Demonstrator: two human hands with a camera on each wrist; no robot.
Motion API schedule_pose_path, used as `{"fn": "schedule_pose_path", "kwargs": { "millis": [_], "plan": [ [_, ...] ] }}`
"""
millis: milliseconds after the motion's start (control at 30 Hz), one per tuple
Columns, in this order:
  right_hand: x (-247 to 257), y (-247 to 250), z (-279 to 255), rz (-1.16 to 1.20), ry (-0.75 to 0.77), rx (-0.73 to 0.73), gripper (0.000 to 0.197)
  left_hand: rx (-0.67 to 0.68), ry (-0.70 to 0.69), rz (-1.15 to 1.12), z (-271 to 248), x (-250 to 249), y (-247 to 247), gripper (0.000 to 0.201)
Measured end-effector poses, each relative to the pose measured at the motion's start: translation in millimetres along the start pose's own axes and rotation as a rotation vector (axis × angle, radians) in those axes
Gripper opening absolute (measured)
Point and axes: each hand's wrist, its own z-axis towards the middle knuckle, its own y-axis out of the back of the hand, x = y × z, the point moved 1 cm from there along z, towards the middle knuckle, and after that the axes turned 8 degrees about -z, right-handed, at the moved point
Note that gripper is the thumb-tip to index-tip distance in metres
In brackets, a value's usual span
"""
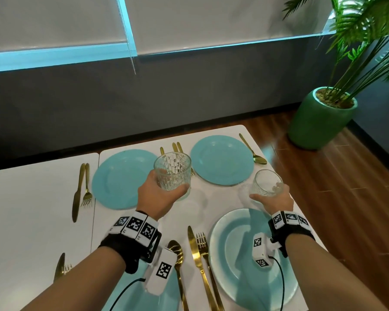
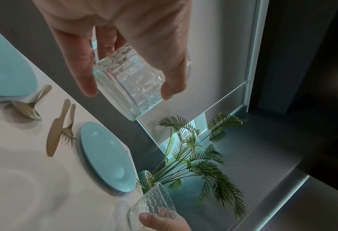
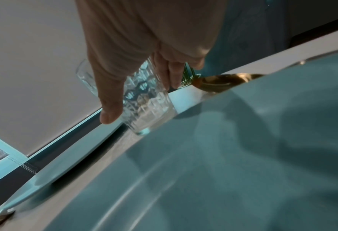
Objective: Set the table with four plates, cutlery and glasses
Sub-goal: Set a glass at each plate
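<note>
Carrying two glasses at once, the person brings one in each hand over the white table [image 1: 43,198]. Left hand [image 1: 154,196] wraps thumb and fingers around the lower wall of the left glass [image 1: 173,173], upright and clear of the table, hovering between the two far plates — the 11 o'clock plate [image 1: 119,178] and the 1 o'clock plate [image 1: 221,159]. Right hand [image 1: 276,202] curls round the base of the right glass [image 1: 266,182], tilted a touch, low at 2 o'clock off the near plate [image 1: 245,254]; whether it touches the table, hard to say. Gripping low keeps fingers off the rims, probably. Gold cutlery already flanks the plates: knife [image 1: 197,252] and fork [image 1: 203,245] at 9 o'clock of the near plate, spoon [image 1: 254,151] beside the far right one. Glasses look like the step in hand.
</note>
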Motion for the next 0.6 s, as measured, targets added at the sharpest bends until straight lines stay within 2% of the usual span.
{"fn": "schedule_pose_path", "kwargs": {
  "millis": [100,167,233,267,300,367,467,533,600],
  "plan": [
    [7.5,12.8,-8.3,-0.101,-0.019,0.027,0.12,0.0,0.003,-0.014,-2.0,1.0,-2.3,0.063],
    [15.4,24.4,-24.5,-0.109,0.017,-0.059,0.12,0.005,0.009,-0.033,-4.1,0.6,-3.6,0.062],
    [26.2,30.8,-50.5,-0.075,0.161,-0.149,0.111,0.025,0.017,-0.062,-5.8,1.2,-6.0,0.061],
    [32.8,32.2,-66.8,-0.032,0.262,-0.135,0.104,0.042,0.019,-0.072,-7.1,1.2,-7.7,0.062],
    [40.1,30.6,-82.3,0.017,0.363,-0.068,0.095,0.062,0.019,-0.08,-8.2,2.0,-9.7,0.062],
    [55.3,22.9,-109.4,0.094,0.48,0.189,0.081,0.105,0.016,-0.081,-11.4,2.0,-14.2,0.062],
    [73.2,5.1,-126.6,0.2,0.476,0.524,0.075,0.167,0.001,-0.075,-16.1,2.5,-22.1,0.061],
    [81.7,-4.6,-129.0,0.211,0.478,0.617,0.067,0.208,-0.005,-0.077,-18.5,3.8,-26.9,0.068],
    [85.2,-11.0,-129.1,0.227,0.498,0.648,0.063,0.217,-0.012,-0.049,-18.9,6.4,-28.6,0.066]
  ]
}}
